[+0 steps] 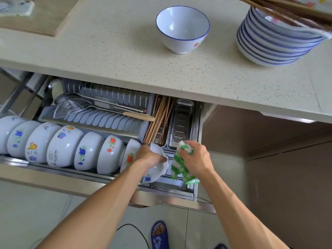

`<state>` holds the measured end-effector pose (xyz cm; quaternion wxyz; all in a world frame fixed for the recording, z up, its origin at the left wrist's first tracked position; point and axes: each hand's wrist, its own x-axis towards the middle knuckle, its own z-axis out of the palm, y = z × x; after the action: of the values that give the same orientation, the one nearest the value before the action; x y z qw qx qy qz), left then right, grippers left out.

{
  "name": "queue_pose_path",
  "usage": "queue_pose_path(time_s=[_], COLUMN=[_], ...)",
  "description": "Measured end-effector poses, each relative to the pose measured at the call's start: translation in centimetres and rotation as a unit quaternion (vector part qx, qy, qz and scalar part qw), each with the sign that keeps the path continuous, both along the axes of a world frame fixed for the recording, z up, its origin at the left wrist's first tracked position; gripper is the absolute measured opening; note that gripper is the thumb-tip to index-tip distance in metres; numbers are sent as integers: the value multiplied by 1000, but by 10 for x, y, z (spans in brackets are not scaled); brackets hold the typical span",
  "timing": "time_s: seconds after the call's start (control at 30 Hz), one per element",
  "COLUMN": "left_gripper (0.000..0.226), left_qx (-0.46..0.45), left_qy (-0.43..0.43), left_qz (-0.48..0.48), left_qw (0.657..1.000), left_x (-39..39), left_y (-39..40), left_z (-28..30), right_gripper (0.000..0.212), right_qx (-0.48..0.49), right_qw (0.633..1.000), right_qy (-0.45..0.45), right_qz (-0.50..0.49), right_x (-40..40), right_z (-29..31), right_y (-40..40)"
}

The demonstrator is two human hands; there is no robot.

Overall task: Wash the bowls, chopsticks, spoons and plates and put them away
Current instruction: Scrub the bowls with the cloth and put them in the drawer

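Left arm: bare, reaches forward and down from lower left | left hand: fingers curled round a bowl, thumb across its base | right arm: bare, extended from lower right | right hand: fingers closed, gripping a green-and-white cloth | hands near, not touching

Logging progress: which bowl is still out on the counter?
The blue-rimmed bowl standing upright on the countertop, left of the plate stack; the others stand in the drawer.

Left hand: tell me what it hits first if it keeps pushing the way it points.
The left hand grips a bowl and points toward the drawer's right end. First in that line looks to be the green cloth held by the right hand, though depth is unclear.
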<state>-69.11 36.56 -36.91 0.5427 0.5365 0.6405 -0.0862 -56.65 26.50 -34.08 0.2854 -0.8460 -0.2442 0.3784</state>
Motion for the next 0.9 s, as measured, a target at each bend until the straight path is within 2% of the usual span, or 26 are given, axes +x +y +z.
queue_pose_path(time_s=[0.17,0.27,0.33,0.5,0.67,0.9], left_gripper=[72,52,36,26,38,62], left_qx=[18,50,100,274,446,518], left_qy=[43,54,65,86,60,18], left_qz=[-19,-44,-86,-209,-259,-218], left_qw=[999,996,989,935,855,827], left_x=[-3,-2,-4,-16,-17,29], left_y=[3,5,5,8,24,75], left_z=[-6,-2,11,53,101,162], right_gripper=[21,22,22,21,26,51], right_qx=[-7,-8,2,31,71,117], right_qw=[1000,1000,1000,999,995,986], right_qy=[-9,-11,-12,0,12,25], right_qz=[8,2,-7,-30,-67,-114], right_x=[-3,-1,-1,2,21,81], right_z=[-4,-1,7,42,99,151], right_y=[4,6,8,14,30,76])
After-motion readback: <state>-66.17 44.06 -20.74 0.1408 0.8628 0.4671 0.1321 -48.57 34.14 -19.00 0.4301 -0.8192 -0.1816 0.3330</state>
